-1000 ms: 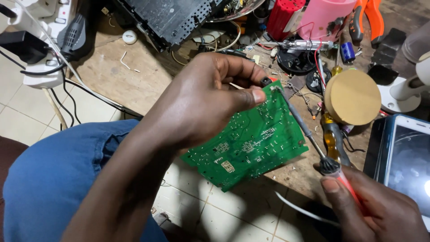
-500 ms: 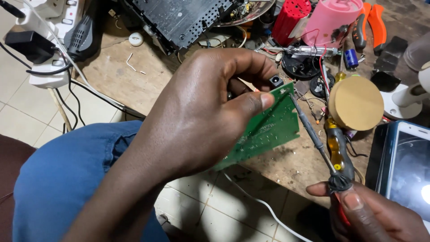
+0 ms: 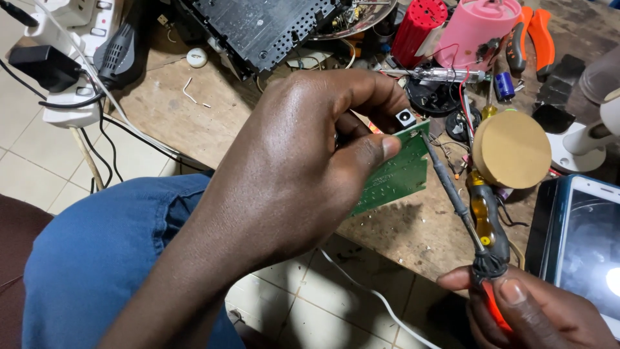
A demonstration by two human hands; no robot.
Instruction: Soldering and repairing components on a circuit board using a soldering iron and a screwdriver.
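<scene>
Above the wooden tabletop (image 3: 194,123), left hand (image 3: 303,161) pinching green circuit board (image 3: 397,174) at its edge, right hand (image 3: 529,313) closed around soldering iron (image 3: 455,200), tip touching board's upper corner

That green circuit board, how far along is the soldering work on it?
Done: the green circuit board is out of any casing, held tilted in the left hand. In hand: the right hand holds the soldering iron, tip at the board's upper edge. Left: which joints remain is not visible; the board is still loose.

A worn wooden bench (image 3: 194,123) bears a phone (image 3: 584,242), screwdriver (image 3: 487,220), pliers (image 3: 533,35).
</scene>
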